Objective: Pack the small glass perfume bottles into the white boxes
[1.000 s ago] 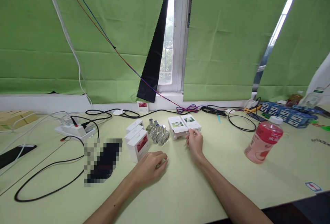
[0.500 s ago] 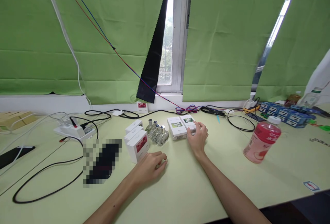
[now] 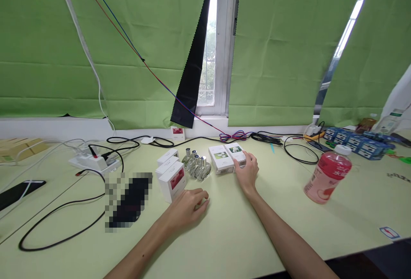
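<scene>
My right hand (image 3: pixel 247 171) is closed round the near end of a small white box (image 3: pixel 235 149) with a white-flower picture, which lies flat on the table. Touching its left side lies a similar white box (image 3: pixel 221 159) with a green picture. My left hand (image 3: pixel 189 205) rests on the table, fingers loosely bent and thumb apart, nothing in it. Just behind it stand several upright white boxes (image 3: pixel 173 181), the nearest with a red picture. Between the two groups of boxes, several small clear glass bottles with silver caps (image 3: pixel 196 167) are clustered together.
A pink drink bottle (image 3: pixel 327 177) stands on the right. To the left are a pixelated dark object (image 3: pixel 130 202), a power strip (image 3: pixel 93 162) and looping black cables. Another red-pictured box (image 3: pixel 177 133) stands by the wall. Blue packs (image 3: pixel 356 142) sit at the back right.
The view has shifted very slightly. Both hands, the boxes and the glass bottles stay practically where they were.
</scene>
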`<state>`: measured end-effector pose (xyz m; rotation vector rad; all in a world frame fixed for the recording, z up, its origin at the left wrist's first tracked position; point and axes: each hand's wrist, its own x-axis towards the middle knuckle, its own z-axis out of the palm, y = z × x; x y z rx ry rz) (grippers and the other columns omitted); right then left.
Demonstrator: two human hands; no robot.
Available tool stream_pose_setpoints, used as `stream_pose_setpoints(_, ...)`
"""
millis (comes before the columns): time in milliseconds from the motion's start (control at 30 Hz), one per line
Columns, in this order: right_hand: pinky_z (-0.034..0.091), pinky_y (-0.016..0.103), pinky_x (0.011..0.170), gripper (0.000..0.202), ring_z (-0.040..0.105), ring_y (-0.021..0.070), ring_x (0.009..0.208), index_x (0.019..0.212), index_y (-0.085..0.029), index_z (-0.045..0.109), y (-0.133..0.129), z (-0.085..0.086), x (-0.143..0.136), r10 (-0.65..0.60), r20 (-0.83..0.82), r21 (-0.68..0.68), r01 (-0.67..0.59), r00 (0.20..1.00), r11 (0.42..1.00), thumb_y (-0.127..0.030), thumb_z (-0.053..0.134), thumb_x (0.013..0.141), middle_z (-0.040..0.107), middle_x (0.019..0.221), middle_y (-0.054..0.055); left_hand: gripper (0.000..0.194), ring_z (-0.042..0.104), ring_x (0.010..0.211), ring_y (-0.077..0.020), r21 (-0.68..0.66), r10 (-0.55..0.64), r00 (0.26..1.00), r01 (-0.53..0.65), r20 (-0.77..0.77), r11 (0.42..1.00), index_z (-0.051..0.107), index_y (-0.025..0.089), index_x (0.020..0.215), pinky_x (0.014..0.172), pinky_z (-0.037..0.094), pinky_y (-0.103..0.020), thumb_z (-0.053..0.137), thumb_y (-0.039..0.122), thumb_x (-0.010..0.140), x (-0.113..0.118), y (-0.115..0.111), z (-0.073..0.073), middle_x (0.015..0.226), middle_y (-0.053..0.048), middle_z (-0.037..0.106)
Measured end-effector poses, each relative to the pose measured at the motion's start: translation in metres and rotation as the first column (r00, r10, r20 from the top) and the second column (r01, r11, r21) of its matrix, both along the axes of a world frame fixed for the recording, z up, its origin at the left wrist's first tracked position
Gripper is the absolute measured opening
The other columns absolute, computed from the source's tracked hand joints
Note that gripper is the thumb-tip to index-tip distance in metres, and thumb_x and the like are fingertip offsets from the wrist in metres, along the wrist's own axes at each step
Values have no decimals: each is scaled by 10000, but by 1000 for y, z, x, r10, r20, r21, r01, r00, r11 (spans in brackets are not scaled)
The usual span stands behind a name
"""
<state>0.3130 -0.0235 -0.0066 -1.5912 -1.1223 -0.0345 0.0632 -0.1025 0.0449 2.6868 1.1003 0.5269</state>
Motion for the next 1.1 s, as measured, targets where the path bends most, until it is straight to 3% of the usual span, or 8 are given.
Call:
stream_pose_setpoints(400, 414, 440, 1023, 373, 551, 307, 1147, 1110, -161, 660, -8, 15, 3, -29, -156, 215, 62, 987, 975, -399, 644, 823, 570, 1158, 161, 266, 534, 587, -133, -1, -9, 1000, 9, -22, 1000, 657, 196, 874, 552, 309, -265, 433, 298, 975, -1, 1, -2, 751, -20, 643)
stream_pose_setpoints(600, 507, 420, 925, 344, 571, 282, 1093, 1067, -162, 657, -15, 23, -2, -7, -204, 315, 73, 979, 946, -428, 646, 850, 555, 1129, 144, 272, 528, 579, -129, 6, -14, 1000, 14, -27, 1000, 657, 194, 865, 551, 314, -261, 428, 291, 975, 0, 1, -1, 744, -21, 638)
stream_pose_setpoints(867, 575, 402, 844, 338, 611, 221, 966, 1091, -187, 654, -29, 32, -21, 193, -177, 406, -107, 965, 908, -422, 684, 850, 533, 1150, 110, 268, 555, 603, -130, -4, 38, 998, -38, 44, 999, 652, 196, 918, 567, 375, -260, 423, 319, 985, 0, 0, 1, 817, -33, 658)
stream_pose_setpoints(1000, 589, 405, 867, 307, 605, 231, 1030, 1093, -201, 656, -37, 32, -32, 308, -121, 427, -230, 944, 874, -393, 694, 857, 527, 1154, 101, 219, 592, 638, -126, -28, 87, 970, -83, 228, 996, 622, 206, 1031, 600, 466, -260, 466, 348, 974, -2, 4, -5, 922, -43, 667)
stream_pose_setpoints(1100, 600, 395, 859, 297, 594, 240, 1075, 1106, -212, 658, -44, 32, -40, 398, -59, 437, -335, 915, 835, -358, 710, 853, 541, 1154, 101, 282, 627, 696, -142, -103, 158, 900, -126, 406, 987, 566, 219, 1158, 588, 513, -255, 497, 411, 965, -1, 8, -6, 949, -46, 662)
